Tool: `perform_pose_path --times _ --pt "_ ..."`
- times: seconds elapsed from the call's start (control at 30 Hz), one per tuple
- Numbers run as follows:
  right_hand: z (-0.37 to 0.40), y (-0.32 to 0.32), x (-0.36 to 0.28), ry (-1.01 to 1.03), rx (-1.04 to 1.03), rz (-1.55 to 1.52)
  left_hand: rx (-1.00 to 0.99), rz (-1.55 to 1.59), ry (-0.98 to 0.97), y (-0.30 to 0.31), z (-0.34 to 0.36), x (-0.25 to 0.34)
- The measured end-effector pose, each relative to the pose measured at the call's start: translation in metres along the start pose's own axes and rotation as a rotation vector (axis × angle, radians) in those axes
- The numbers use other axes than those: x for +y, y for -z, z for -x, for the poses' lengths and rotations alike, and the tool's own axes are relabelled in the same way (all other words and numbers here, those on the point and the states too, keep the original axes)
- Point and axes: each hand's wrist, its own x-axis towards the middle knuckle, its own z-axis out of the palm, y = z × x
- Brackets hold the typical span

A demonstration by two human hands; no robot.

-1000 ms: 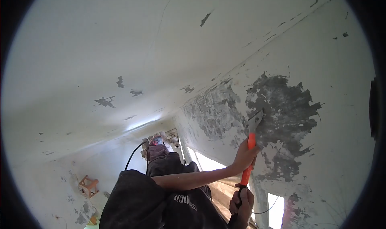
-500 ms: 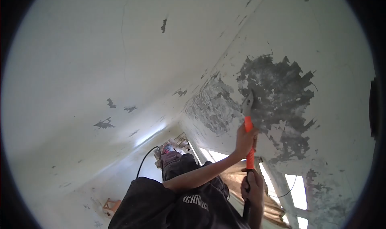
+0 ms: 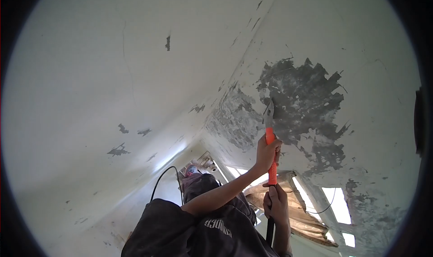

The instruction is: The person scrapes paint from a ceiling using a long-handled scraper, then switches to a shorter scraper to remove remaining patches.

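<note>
Scraper (image 3: 272, 176) in both hands: the left hand (image 3: 267, 154) is clamped around its orange handle, and the right hand (image 3: 276, 206) grips the black lower section, the 2 slightly apart. Its metal blade (image 3: 269, 115) is at the left side of 1 large grey patch (image 3: 311, 99) on the wall (image 3: 374, 112), above a brown cloth (image 3: 297, 209).

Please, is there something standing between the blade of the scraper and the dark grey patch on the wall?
Nothing visible stands between the scraper and the dark grey patch. Its blade is at the patch's left edge; the left hand and right hand grip below the blade.
</note>
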Motion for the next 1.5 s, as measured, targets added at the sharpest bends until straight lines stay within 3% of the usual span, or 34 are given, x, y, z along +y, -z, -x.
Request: perform_pose_path --times 0.17,0.27,0.33,0.43,0.6,0.8,0.9,0.93,1.1,1.2,1.27,1.5 --pt "0.029 0.006 0.001 -0.034 0.057 -0.065 -0.017 0.012 -0.027 -0.019 0.018 -0.019" --pt "-0.004 -0.001 0.005 -0.033 -0.006 -0.067 0.050 -0.036 -0.020 0.003 -0.005 -0.005" --pt "-0.006 -0.007 0.008 0.004 0.001 -0.058 -0.021 -0.018 -0.051 0.007 -0.006 -0.002" --pt "0.026 -0.001 0.009 -0.051 0.092 -0.116 0.002 -0.004 -0.019 -0.011 0.017 -0.020" --pt "-0.006 -0.012 0.005 -0.034 0.005 -0.124 0.023 -0.049 -0.024 0.004 -0.004 -0.002" --pt "0.017 0.000 0.014 -0.016 0.046 -0.119 -0.009 -0.021 -0.012 -0.011 0.013 -0.020" --pt "-0.011 -0.012 0.006 -0.075 -0.001 -0.139 -0.002 -0.025 -0.008 0.014 -0.004 -0.002" --pt "-0.011 -0.015 0.013 -0.011 0.007 -0.110 -0.030 -0.019 0.005 0.017 -0.010 0.005" --pt "0.019 0.008 0.018 -0.035 0.012 -0.137 -0.007 -0.015 -0.006 -0.009 0.013 -0.022" --pt "-0.006 0.003 0.011 -0.072 -0.031 -0.104 0.062 -0.042 -0.006 0.006 -0.009 -0.007" --pt "-0.009 -0.006 0.010 -0.030 -0.009 -0.117 -0.023 -0.025 -0.015 0.007 -0.011 0.001" --pt "-0.007 0.009 0.007 -0.101 0.018 -0.092 0.065 -0.034 -0.054 0.004 -0.010 -0.013"
